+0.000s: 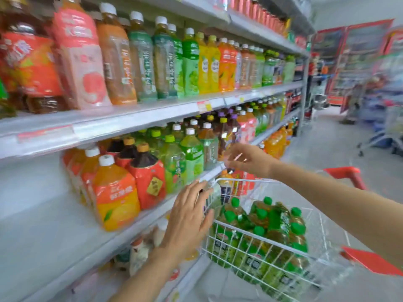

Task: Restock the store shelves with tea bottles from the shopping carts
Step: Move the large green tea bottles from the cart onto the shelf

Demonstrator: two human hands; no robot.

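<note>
Store aisle, grey floor: stocked shelves [130, 120] run along your left. Green-capped tea bottles [277, 225] fill the wire cart [250, 181]. Your left hand [187, 216] has a wide grip with flat fingers; your right hand [246, 160] is blurred, so its grip cannot be told.

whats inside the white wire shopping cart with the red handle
The white wire shopping cart holds green-capped bottles of amber tea with green labels. Whatever lies beneath that top layer is covered.
</note>
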